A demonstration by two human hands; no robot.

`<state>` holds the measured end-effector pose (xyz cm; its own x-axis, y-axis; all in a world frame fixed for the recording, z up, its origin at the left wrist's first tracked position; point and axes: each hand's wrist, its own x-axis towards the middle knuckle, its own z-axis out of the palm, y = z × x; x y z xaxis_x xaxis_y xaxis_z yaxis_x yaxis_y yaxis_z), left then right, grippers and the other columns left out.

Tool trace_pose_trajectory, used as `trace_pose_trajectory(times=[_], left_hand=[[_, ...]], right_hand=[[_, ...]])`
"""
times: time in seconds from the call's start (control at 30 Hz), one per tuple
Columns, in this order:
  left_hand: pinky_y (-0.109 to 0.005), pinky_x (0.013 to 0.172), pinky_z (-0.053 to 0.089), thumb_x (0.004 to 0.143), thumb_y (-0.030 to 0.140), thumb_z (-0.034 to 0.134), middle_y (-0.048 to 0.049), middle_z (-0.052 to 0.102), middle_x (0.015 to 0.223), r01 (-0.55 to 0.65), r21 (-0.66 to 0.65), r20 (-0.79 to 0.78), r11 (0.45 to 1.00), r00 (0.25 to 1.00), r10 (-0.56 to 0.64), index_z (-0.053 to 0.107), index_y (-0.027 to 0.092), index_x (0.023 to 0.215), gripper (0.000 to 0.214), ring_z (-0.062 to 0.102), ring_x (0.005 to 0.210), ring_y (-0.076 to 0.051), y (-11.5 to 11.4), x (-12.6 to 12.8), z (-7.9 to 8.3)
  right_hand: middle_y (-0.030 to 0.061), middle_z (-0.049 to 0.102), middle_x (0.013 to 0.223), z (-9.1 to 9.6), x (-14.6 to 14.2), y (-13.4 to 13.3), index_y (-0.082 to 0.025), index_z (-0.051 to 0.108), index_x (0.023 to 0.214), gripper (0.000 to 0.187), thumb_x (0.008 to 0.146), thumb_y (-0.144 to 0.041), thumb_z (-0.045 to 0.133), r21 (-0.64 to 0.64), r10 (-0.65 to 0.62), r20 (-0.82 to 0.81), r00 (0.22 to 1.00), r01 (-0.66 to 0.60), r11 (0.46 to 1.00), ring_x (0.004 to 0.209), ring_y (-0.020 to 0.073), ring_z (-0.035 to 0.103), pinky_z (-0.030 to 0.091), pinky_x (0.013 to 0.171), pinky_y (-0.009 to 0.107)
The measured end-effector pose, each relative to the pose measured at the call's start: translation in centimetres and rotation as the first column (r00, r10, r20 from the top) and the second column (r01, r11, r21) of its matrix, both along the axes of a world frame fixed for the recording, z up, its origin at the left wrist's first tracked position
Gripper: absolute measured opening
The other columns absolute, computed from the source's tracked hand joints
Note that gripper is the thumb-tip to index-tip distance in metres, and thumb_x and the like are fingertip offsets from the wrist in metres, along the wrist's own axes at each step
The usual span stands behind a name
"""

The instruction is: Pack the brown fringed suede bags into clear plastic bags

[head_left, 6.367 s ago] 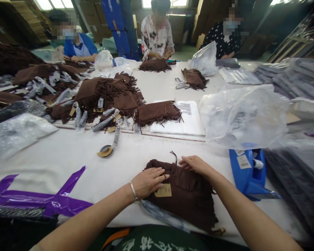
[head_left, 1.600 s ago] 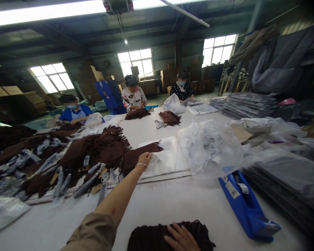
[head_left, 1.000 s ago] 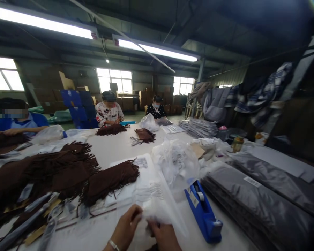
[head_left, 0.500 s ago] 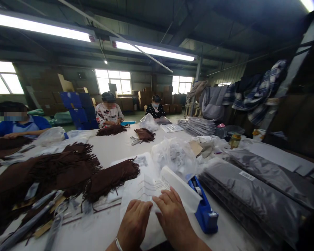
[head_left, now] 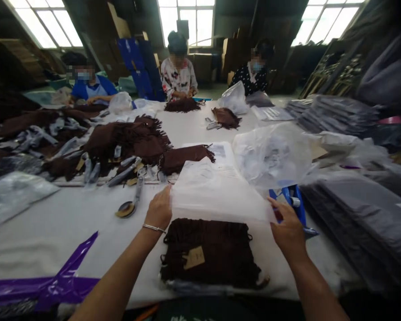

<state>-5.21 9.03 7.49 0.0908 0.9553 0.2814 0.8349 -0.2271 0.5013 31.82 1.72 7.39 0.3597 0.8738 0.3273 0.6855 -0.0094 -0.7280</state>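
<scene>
A thin white plastic bag (head_left: 217, 196) is spread between my two hands, its near edge stretched wide. My left hand (head_left: 160, 208), with a bracelet at the wrist, is closed on the bag's left side. The right side is pinched in my right hand (head_left: 286, 223). Just below the bag, at the near table edge, lies a folded dark brown fabric piece (head_left: 220, 254) with a tan paper tag (head_left: 194, 257) on it. A blue tape dispenser (head_left: 299, 207) stands behind my right hand, partly hidden by it and the plastic.
Brown fringed fabric pieces (head_left: 130, 138) cover the left part of the table (head_left: 96, 214). A clear bag of crumpled plastic (head_left: 270, 154) sits ahead. Grey wrapped packs (head_left: 354, 214) lie right, purple tape (head_left: 63, 281) left. Three people sit across the table.
My hands have moved apart from close together on the plastic bag to its two sides. The camera view has tilted down, and the brown fabric piece with its tag now shows near me.
</scene>
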Motion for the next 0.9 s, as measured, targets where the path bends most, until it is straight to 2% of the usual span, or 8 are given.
trace_pose_trajectory(times=[0.07,0.13,0.27,0.37,0.5,0.63,0.8,0.9], left_hand=[[-0.042,0.090,0.046,0.088,0.025,0.039,-0.0155,0.063,0.112,-0.071,-0.206,0.194,0.976,0.975,0.112,0.049,0.010,0.126,0.042,0.059,0.102,-0.026,-1.0,0.6,-1.5],[-0.035,0.069,0.054,0.089,0.037,0.042,-0.0126,0.069,0.090,0.005,-0.434,0.446,0.901,0.870,0.210,0.057,0.010,0.114,0.039,0.065,0.076,-0.022,-0.9,2.3,-2.3],[-0.023,0.062,0.055,0.088,0.030,0.050,-0.0108,0.069,0.091,0.343,-0.562,0.800,0.753,0.455,0.391,0.053,0.010,0.111,0.031,0.066,0.068,-0.012,2.0,6.3,-2.9],[-0.025,0.078,0.055,0.082,0.014,0.056,-0.0134,0.067,0.100,0.418,-0.571,0.814,0.707,0.400,0.420,0.056,0.007,0.105,0.024,0.067,0.083,-0.014,4.6,7.7,-4.1],[-0.029,0.075,0.056,0.073,0.013,0.065,-0.0127,0.070,0.081,0.455,-0.643,0.762,0.616,0.455,0.460,0.064,0.004,0.089,0.018,0.068,0.076,-0.017,6.2,5.7,-6.6],[-0.028,0.070,0.056,0.063,0.017,0.073,-0.0084,0.069,0.067,0.454,-0.678,0.727,0.579,0.528,0.438,0.068,0.006,0.076,0.018,0.068,0.069,-0.018,5.0,1.3,-7.4],[-0.021,0.059,0.050,0.060,0.020,0.072,0.0000,0.065,0.060,0.333,-0.690,0.688,0.643,0.579,0.438,0.069,0.010,0.071,0.016,0.062,0.061,-0.013,0.9,-2.6,-7.2],[-0.017,0.048,0.040,0.065,0.028,0.069,0.0049,0.055,0.048,0.191,-0.688,0.656,0.700,0.577,0.487,0.069,0.011,0.075,0.020,0.051,0.048,-0.009,-2.1,-2.7,-7.6]], right_hand=[[-0.0006,0.059,0.095,-2.4,-0.1,-0.3,-0.027,0.054,0.123,0.053,0.070,-0.022,0.061,-0.049,-0.072,-0.487,0.870,0.055,0.997,0.056,0.0087,0.049,0.045,0.053,0.023],[-0.0022,0.060,0.094,-4.2,-0.6,0.2,-0.027,0.050,0.124,0.059,0.067,-0.018,0.061,-0.056,-0.067,-0.818,0.571,0.037,0.998,0.051,0.0061,0.048,0.043,0.047,0.019],[0.0025,0.062,0.106,-5.9,-1.0,2.5,-0.023,0.053,0.117,0.043,0.075,-0.024,0.056,-0.030,-0.014,-0.933,0.359,-0.041,0.999,0.085,0.0145,0.062,0.053,0.077,0.031],[0.0050,0.061,0.115,-6.8,-1.4,2.5,-0.020,0.054,0.114,0.038,0.077,-0.023,0.055,-0.046,-0.018,-0.955,0.296,-0.089,0.995,0.102,0.0172,0.060,0.046,0.095,0.038],[0.0061,0.062,0.117,-8.2,-2.6,-0.3,-0.018,0.054,0.119,0.043,0.079,-0.034,0.057,-0.160,-0.070,-0.922,0.380,-0.211,0.964,0.112,0.0203,0.055,0.039,0.104,0.038],[0.0070,0.065,0.112,-9.0,-3.9,-2.7,-0.012,0.059,0.116,0.060,0.080,-0.059,0.049,-0.388,-0.168,-0.698,0.696,-0.170,0.906,0.122,0.0257,0.046,0.037,0.105,0.038],[0.0126,0.065,0.112,-9.0,-4.5,-3.3,-0.005,0.063,0.110,0.080,0.077,-0.074,0.039,-0.604,-0.212,-0.359,0.909,-0.053,0.795,0.124,0.0306,0.042,0.025,0.110,0.041],[0.0142,0.067,0.106,-8.5,-4.7,-2.9,-0.005,0.066,0.105,0.081,0.078,-0.075,0.035,-0.644,-0.176,-0.325,0.929,-0.081,0.761,0.121,0.0336,0.045,0.026,0.108,0.044]])
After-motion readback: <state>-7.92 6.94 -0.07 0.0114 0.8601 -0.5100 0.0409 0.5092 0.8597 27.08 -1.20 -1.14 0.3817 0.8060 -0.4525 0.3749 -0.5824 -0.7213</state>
